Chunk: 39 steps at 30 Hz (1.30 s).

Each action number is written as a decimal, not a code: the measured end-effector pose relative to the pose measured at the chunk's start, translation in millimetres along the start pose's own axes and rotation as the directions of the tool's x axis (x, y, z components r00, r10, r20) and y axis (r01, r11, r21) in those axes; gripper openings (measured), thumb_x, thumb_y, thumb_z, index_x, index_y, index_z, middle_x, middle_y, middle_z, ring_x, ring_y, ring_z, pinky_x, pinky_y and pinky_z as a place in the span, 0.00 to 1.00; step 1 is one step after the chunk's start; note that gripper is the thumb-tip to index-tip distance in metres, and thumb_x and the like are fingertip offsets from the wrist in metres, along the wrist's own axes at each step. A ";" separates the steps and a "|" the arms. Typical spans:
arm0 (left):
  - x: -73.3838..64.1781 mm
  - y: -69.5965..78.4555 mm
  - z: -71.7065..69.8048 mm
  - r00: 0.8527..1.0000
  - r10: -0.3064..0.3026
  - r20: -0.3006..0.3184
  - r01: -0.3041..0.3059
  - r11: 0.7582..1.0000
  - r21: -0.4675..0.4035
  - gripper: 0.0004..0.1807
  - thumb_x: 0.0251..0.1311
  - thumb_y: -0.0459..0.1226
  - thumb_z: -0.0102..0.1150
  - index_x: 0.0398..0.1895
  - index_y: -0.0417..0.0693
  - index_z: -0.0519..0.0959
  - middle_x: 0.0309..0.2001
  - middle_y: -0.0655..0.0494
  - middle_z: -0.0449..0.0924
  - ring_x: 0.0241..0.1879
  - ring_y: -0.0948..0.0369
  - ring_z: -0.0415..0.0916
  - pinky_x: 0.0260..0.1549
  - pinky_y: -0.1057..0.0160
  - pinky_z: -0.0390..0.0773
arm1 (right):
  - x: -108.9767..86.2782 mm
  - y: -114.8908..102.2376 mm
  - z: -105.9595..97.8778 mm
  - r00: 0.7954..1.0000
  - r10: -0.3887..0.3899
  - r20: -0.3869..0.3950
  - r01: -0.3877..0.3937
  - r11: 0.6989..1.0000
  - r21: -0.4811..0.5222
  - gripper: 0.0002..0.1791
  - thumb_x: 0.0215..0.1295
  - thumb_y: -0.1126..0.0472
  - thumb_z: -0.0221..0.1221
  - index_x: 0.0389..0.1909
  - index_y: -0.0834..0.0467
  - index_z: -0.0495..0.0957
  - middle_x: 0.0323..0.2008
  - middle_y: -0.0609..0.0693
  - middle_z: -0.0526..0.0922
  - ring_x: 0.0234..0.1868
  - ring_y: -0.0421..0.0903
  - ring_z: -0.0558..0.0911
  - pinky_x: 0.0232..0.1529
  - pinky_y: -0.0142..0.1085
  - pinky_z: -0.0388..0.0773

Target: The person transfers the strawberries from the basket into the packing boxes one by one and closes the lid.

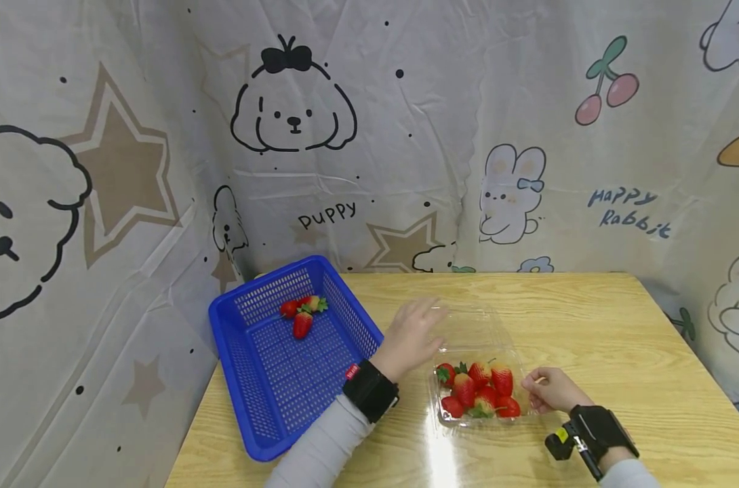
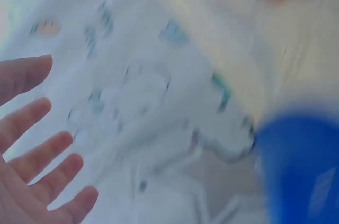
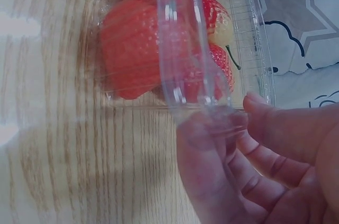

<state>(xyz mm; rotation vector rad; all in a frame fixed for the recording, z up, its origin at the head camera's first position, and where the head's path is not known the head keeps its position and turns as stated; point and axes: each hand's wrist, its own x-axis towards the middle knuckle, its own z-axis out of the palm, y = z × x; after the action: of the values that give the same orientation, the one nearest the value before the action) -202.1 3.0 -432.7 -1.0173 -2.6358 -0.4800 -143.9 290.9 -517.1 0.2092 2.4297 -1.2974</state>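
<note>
A clear plastic clamshell box (image 1: 461, 424) on the table holds several red strawberries (image 1: 464, 391), some with pale yellow tops. Its see-through lid (image 1: 472, 327) stands back on the far side. My right hand (image 1: 555, 389) pinches the box's right edge; the right wrist view shows thumb and fingers (image 3: 204, 150) at the clear rim. Near the lid's left side is my left hand (image 1: 409, 337), blurred in the head view. The left wrist view shows its fingers (image 2: 45, 152) spread, with nothing between them.
A blue perforated plastic basket (image 1: 296, 383) stands on the left of the wooden table (image 1: 613, 325), with several strawberries (image 1: 303, 324) at its far end. The left forearm crosses in front of its right side. Printed cloth (image 1: 406, 122) hangs behind and on the left.
</note>
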 end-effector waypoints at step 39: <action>-91.4 -205.4 38.5 0.734 -0.674 0.084 0.674 0.738 0.030 0.26 0.43 0.24 0.59 0.51 0.32 0.72 0.53 0.36 0.65 0.51 0.35 0.62 0.42 0.41 0.72 | 1.6 2.7 0.1 1.000 0.017 -0.006 -0.017 1.000 0.002 0.11 0.65 0.64 0.52 0.37 0.71 0.69 0.17 0.50 0.73 0.21 0.43 0.75 0.24 0.37 0.78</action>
<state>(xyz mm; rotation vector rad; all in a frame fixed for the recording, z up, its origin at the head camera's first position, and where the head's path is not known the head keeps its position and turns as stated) -282.8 -179.3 -543.4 -0.0160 -3.0314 -0.5853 -144.5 292.2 -519.8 0.2334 2.4267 -1.2936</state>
